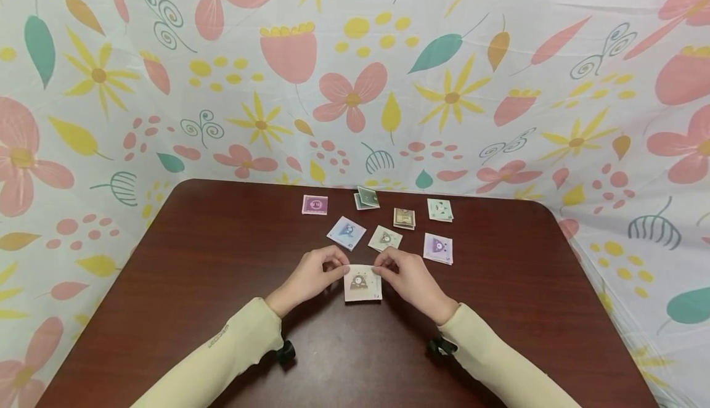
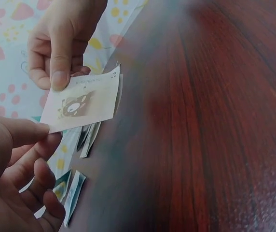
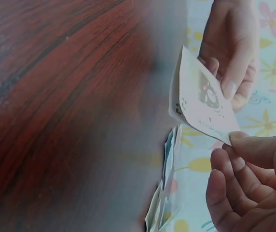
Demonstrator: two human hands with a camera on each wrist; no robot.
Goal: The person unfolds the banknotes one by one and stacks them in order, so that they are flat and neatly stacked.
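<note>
A cream folded paper note [image 1: 363,285] with a brown cartoon animal printed on it is held over the table. My left hand [image 1: 312,277] pinches its far left corner between thumb and finger. At the far right corner, my right hand [image 1: 415,277] pinches it the same way. From the left wrist, the note [image 2: 85,101] shows a second layer behind its front, and the left thumb [image 2: 29,131] lies on one corner. In the right wrist view the folded note [image 3: 205,94] gapes a little along its near edge. Part of each hand's lower fingers is hidden in the head view.
Beyond the hands lie a blue note [image 1: 347,233], an olive-cream note [image 1: 385,238] and a violet note [image 1: 438,248]. Farther back are magenta [image 1: 315,204], green [image 1: 367,198], brown [image 1: 404,218] and mint [image 1: 440,209] folded notes. A flowered cloth [image 1: 352,87] hangs behind the dark table [image 1: 222,229].
</note>
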